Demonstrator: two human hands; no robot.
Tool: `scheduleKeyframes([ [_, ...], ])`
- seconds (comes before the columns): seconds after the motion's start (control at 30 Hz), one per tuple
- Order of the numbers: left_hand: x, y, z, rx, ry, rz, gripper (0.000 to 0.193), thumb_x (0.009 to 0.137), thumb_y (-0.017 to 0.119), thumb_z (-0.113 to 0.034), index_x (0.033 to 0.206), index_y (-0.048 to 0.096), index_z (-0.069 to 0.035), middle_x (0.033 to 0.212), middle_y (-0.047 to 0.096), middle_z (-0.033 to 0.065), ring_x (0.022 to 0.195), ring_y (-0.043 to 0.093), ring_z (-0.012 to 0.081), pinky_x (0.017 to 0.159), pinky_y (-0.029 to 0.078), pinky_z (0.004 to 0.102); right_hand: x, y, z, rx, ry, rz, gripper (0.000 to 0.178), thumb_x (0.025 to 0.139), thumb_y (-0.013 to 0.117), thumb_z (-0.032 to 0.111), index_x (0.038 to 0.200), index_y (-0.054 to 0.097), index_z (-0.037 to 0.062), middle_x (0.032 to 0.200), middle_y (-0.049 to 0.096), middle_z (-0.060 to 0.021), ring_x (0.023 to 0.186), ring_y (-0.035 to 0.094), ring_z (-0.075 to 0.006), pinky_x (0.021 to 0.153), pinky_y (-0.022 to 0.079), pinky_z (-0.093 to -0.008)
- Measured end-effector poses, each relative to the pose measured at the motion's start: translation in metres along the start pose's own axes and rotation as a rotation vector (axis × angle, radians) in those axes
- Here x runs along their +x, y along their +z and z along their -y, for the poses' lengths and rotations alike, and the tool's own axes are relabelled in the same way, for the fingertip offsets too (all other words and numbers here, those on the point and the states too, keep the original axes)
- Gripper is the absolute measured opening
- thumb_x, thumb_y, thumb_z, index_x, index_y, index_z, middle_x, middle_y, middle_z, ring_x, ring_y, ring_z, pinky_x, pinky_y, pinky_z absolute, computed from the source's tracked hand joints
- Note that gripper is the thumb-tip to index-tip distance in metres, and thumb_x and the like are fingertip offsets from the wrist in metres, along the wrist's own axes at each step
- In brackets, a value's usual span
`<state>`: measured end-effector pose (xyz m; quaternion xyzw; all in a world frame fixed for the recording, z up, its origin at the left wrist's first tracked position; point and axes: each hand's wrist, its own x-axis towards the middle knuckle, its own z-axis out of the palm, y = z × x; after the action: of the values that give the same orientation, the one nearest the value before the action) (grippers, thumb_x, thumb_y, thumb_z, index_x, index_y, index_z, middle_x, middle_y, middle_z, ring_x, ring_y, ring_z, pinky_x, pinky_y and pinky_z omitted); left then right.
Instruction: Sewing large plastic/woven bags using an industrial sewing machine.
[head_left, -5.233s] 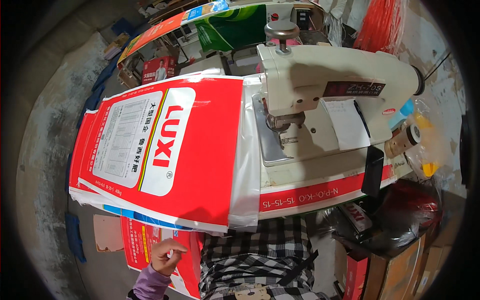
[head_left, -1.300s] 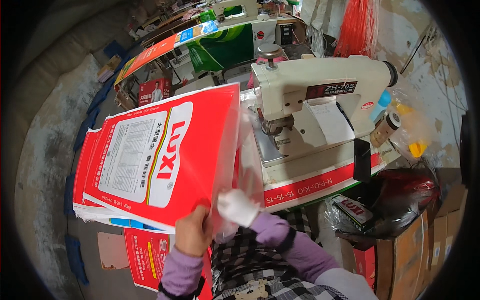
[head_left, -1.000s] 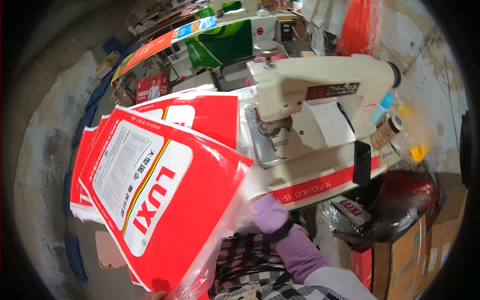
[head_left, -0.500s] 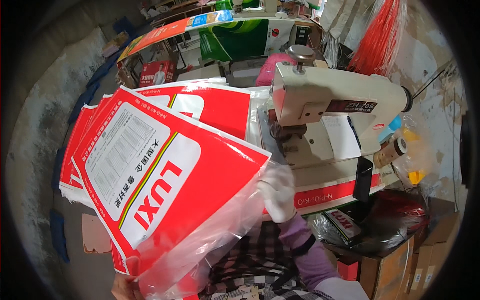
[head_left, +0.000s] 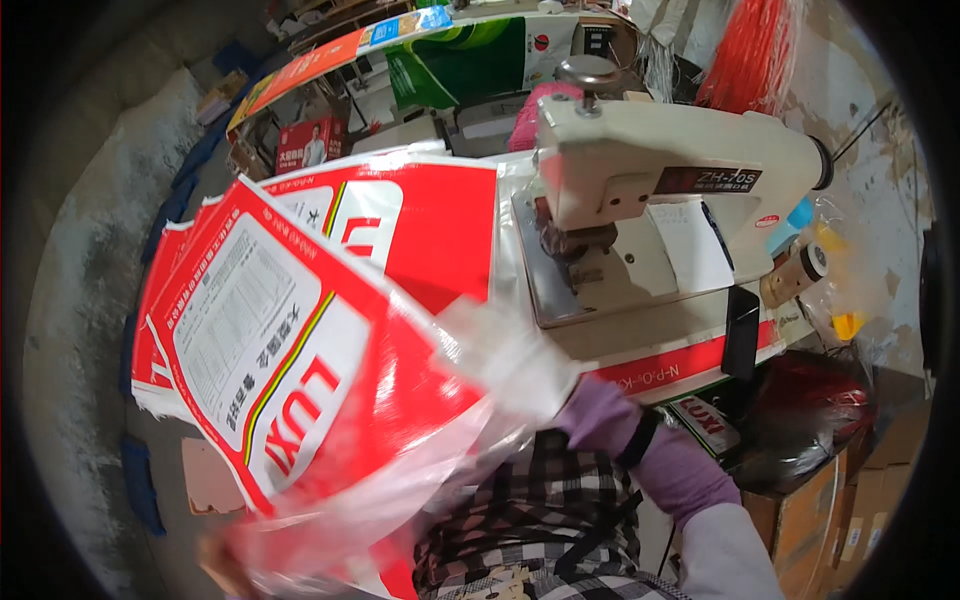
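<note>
A red and white printed plastic bag (head_left: 400, 370) with a clear plastic liner (head_left: 380, 505) along its near edge is held up in front of me, bent near its right side. My right hand (head_left: 515, 360), in a white glove and blurred by motion, is closed on the bag's right edge. At the lower left my bare left hand (head_left: 225, 562) is smeared too, closed at the near left corner of bag and liner. More bags of the same print lie in a stack (head_left: 450, 220) beneath. A white sewing machine (head_left: 640, 190) stands right of the stack.
On the machine's table are a paper sheet with a pen (head_left: 690, 250), a black phone (head_left: 741, 330) and a thread spool (head_left: 795, 275). Red strands (head_left: 750, 60) hang at the back right. Cardboard boxes (head_left: 810, 520) stand at lower right, and a red box (head_left: 308, 145) farther back.
My right hand has moved left with the bag's right edge, bending the bag and uncovering more of the stack. My left hand has shifted slightly left. The view has turned a little.
</note>
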<state>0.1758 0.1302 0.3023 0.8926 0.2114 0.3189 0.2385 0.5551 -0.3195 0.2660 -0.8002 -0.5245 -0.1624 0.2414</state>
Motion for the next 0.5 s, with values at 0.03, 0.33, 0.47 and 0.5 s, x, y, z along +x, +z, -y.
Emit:
scheduleKeyframes([
  [0.03, 0.064, -0.009, 0.035, -0.519, -0.246, -0.081, 0.035, 0.096, 0.053, -0.025, 0.122, 0.057, -0.002, 0.102, 0.065, 0.0115, 0.087, 0.064, 0.0245, 0.072, 0.055, 0.0404, 0.009, 0.007, 0.038, 0.146, -0.065, -0.099, 0.031, 0.072, 0.059, 0.014, 0.101, 0.060, 0.0051, 0.110, 0.057, -0.0120, 0.107, 0.054, -0.0295, 0.088, 0.047, -0.0411],
  [0.33, 0.385, 0.298, -0.226, 0.660, 0.633, 0.377, 0.027, 0.086, 0.054, -0.010, 0.111, 0.065, -0.012, 0.100, 0.067, 0.0132, 0.094, 0.065, 0.0304, 0.082, 0.053, 0.0381, -0.085, 0.000, 0.107, 0.866, 0.969, -0.218, 0.035, 0.096, 0.054, 0.021, 0.123, 0.059, -0.0006, 0.110, 0.069, -0.0095, 0.083, 0.067, -0.0121, 0.067, 0.054, -0.0259],
  [0.47, 0.271, 0.461, -0.292, -0.201, 1.104, 0.620, 0.031, 0.070, 0.059, 0.006, 0.093, 0.071, -0.010, 0.095, 0.070, 0.0100, 0.090, 0.068, 0.0283, 0.078, 0.055, 0.0346, -0.197, 0.011, 0.131, 1.047, 1.418, -0.578, 0.035, 0.092, 0.059, 0.019, 0.123, 0.060, 0.0015, 0.092, 0.070, -0.0087, 0.079, 0.064, -0.0098, 0.068, 0.051, -0.0238],
  [0.5, 0.244, 0.492, -0.307, -0.269, 1.051, 0.654, 0.029, 0.065, 0.062, 0.005, 0.088, 0.072, -0.009, 0.092, 0.070, 0.0093, 0.084, 0.068, 0.0289, 0.074, 0.056, 0.0333, -0.220, 0.018, 0.135, 0.980, 1.464, -0.677, 0.034, 0.092, 0.059, 0.020, 0.121, 0.062, 0.0018, 0.089, 0.070, -0.0078, 0.076, 0.063, -0.0089, 0.066, 0.050, -0.0239],
])
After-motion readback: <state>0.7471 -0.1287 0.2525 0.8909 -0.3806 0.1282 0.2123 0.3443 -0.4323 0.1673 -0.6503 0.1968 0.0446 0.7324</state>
